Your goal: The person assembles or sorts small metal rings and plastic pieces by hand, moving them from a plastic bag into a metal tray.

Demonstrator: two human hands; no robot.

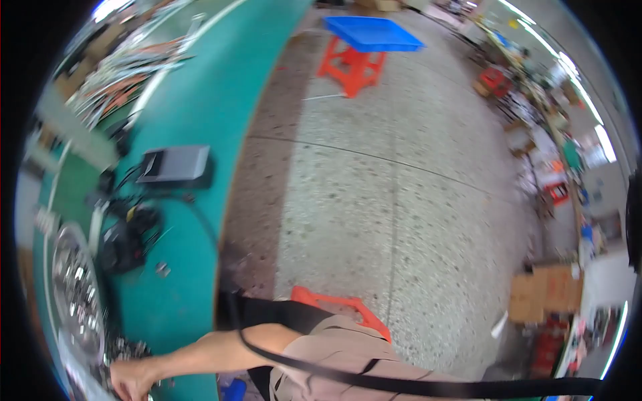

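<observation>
My right hand (132, 379) is at the lower left, over the edge of a pile of small shiny metal parts (130, 351) on the green bench. Its fingers curl downward, closed; what they hold, if anything, is hidden. Just beyond it stands a round clear tub (101, 321) filled with similar metal parts. A single small metal piece (162, 269) lies apart on the bench top. My left hand is out of view.
The green bench (180, 307) carries a grey-and-black box (175, 164) with cables and a black device (122, 247). Strips (127, 83) are heaped farther along. A blue tray (374, 33) rests on a red stool (352, 72). Cardboard boxes (547, 294) stand right. A black strap (401, 382) crosses the foreground.
</observation>
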